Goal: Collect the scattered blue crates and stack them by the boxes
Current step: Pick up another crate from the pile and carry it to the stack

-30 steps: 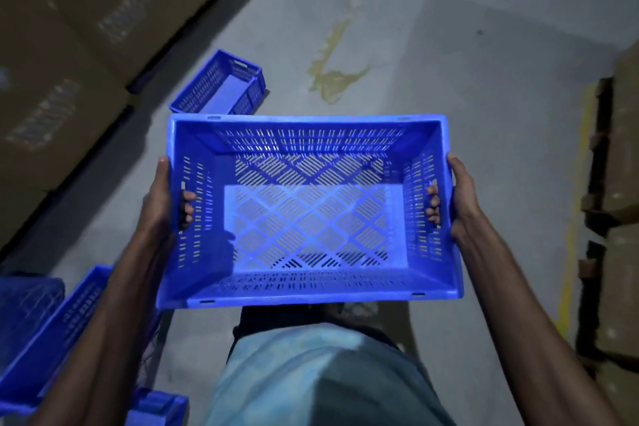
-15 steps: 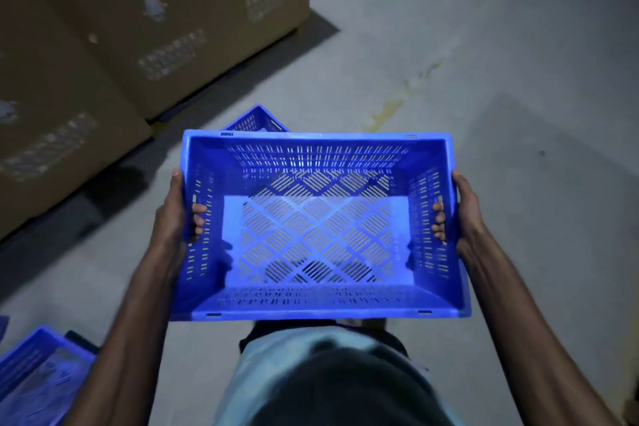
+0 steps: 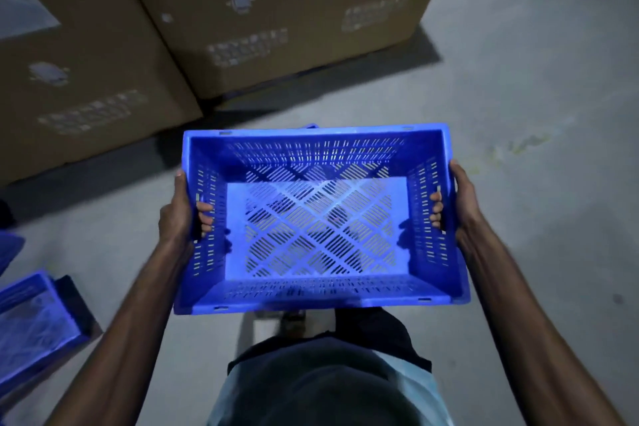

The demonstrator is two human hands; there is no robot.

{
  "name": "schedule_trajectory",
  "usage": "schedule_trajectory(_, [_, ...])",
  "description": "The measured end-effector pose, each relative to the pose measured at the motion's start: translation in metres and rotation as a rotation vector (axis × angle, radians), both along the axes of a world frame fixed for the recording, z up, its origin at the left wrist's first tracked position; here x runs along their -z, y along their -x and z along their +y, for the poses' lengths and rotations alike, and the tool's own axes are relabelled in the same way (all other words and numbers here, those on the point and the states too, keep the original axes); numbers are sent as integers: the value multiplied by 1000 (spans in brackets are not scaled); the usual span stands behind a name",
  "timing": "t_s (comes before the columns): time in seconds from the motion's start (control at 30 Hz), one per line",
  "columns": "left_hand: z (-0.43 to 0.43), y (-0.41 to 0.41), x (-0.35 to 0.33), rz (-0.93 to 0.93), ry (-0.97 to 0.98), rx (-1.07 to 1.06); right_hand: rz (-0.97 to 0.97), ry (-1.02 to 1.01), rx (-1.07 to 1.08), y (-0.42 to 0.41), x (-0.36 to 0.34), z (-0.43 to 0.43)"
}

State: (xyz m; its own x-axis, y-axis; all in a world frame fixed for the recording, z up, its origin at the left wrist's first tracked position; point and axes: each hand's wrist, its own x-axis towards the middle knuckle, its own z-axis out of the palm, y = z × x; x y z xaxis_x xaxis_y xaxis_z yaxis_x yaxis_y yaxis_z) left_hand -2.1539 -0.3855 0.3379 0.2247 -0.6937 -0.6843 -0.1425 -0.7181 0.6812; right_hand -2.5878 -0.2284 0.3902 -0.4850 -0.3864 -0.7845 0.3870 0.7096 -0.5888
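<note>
Boxes (image 3: 283, 10) have been brought nearer over the grey concrete floor (image 3: 536, 121); blue crate (image 3: 318, 228) is gripped at its handles by left hand (image 3: 176, 214) and right hand (image 3: 463, 204), with probably another crate (image 3: 31, 322) near-left.

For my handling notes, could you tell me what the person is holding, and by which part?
A blue crate, with the left hand and right hand each gripping a handle slot in its end walls.

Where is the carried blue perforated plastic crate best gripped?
Take the blue perforated plastic crate by the handle slots in its two short end walls, from outside each end; the left hand and right hand hook fingers through them there, holding it level.
</note>
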Motion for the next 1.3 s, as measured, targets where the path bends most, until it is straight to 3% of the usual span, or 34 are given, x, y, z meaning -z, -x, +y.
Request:
schedule_trajectory(0.23, [-57,61,26,-295,-53,-130,33,-40,-172,69,78,-165])
schedule_trajectory(0.4, [-113,81,86,-344,-138,-193,107,-92,-276,89,152,-269])
schedule_trajectory(0.57, [-176,80,194,-313,-177,-262,152,-139,-334,84,259,-351])
schedule_trajectory(0.9, [-262,56,443,-414,-241,-188,143,-189,-361,64,515,-419])
schedule_trajectory(1.07, [-273,47,506,-348,-217,-256,169,-168,-358,60,560,-441])
schedule_trajectory(1.3, [-293,49,513,-360,-180,-226,188,-172,-325,59,568,-451])
